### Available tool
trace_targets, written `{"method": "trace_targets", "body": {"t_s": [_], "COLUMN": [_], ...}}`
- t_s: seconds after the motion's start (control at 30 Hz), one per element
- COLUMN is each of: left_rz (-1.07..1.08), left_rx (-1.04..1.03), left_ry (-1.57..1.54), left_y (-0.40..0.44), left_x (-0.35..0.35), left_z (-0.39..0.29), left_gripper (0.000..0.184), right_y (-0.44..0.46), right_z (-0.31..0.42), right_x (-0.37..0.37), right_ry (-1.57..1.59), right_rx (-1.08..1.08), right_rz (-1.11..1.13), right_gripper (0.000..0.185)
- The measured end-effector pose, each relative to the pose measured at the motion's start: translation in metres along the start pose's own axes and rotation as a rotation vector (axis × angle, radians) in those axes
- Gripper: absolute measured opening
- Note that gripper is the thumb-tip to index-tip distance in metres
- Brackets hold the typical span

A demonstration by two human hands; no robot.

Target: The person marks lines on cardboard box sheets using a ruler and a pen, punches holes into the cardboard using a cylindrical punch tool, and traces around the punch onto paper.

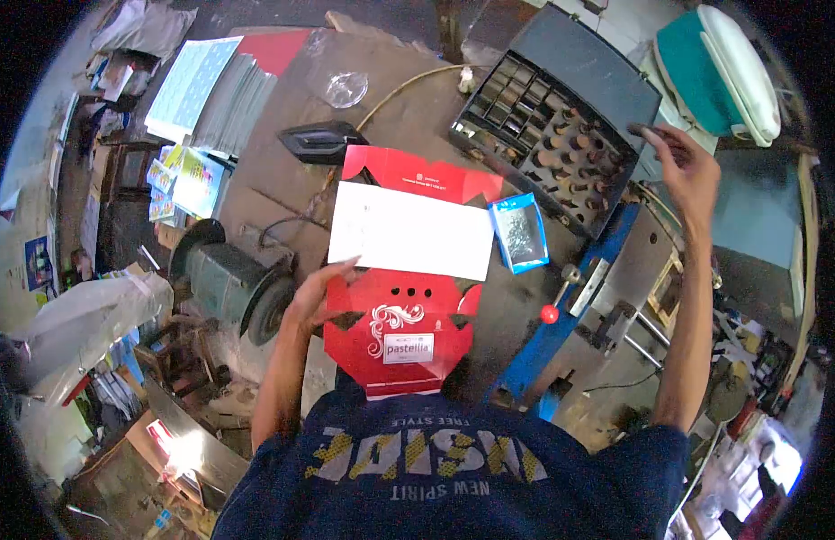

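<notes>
A flat red carton (449,337) printed "pastellia" lies in front of me, with cut-outs and three dark holes. Across its middle is a white rectangle (417,232); whether it is a separate sheet or part of the carton I cannot tell. My left hand (314,297) rests at the left edge where white meets red, fingers apart. Raised beside the open black case (584,45), my right hand (683,166) has thumb and forefinger pinched near a small dark thing at the case's right edge. Inside the case, several dark round pieces (575,153) stand in rows.
A blue-edged clear pack (521,234) lies right of the carton. A blue metal machine (534,346) with a red-knobbed lever (550,313) stands at the right. Left are a bench grinder (224,279) and stacked printed sheets (228,108). A cable (399,90) crosses the table behind.
</notes>
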State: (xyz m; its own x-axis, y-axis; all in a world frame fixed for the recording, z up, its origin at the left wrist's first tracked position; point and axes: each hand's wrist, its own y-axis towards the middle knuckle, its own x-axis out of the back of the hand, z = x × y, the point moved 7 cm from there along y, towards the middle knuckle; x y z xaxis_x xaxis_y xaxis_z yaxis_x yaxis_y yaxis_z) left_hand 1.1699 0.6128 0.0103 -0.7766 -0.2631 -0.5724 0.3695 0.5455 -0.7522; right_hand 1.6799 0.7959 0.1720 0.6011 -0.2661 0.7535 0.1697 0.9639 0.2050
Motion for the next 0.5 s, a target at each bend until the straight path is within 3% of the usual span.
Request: {"method": "trace_targets", "body": {"t_s": [0.07, 0.13, 0.2, 0.33, 0.4, 0.47, 0.5], "left_rz": [-0.164, -0.203, -0.232, -0.065, -0.069, 0.01, 0.083], "left_rx": [0.054, 0.028, 0.0, -0.14, -0.225, -0.237, -0.294], "left_ry": [0.441, 0.451, 0.318, 0.26, 0.225, 0.198, 0.354], "left_y": [-0.012, -0.024, -0.025, -0.074, -0.106, -0.132, -0.147], "left_x": [0.001, -0.01, 0.005, -0.018, -0.035, -0.055, -0.07], "left_z": [0.001, 0.001, 0.009, -0.006, -0.014, -0.015, -0.015], "left_gripper": [0.046, 0.041, 0.037, 0.04, 0.043, 0.049, 0.051], "right_y": [-0.033, -0.07, -0.116, -0.225, -0.259, -0.276, -0.275], "right_z": [0.031, 0.06, 0.097, 0.172, 0.213, 0.242, 0.26], "right_x": [0.032, 0.042, 0.013, -0.059, -0.081, -0.081, -0.068], "right_ry": [0.098, 0.355, 0.912, 1.097, 1.024, 0.808, 0.592], "right_rx": [-0.012, -0.071, -0.255, -0.678, -0.544, -0.263, -0.095], "right_rz": [-0.099, -0.154, 0.093, 0.447, 0.565, 0.498, 0.453], "right_gripper": [0.03, 0.032, 0.035, 0.031, 0.041, 0.05, 0.042]}}
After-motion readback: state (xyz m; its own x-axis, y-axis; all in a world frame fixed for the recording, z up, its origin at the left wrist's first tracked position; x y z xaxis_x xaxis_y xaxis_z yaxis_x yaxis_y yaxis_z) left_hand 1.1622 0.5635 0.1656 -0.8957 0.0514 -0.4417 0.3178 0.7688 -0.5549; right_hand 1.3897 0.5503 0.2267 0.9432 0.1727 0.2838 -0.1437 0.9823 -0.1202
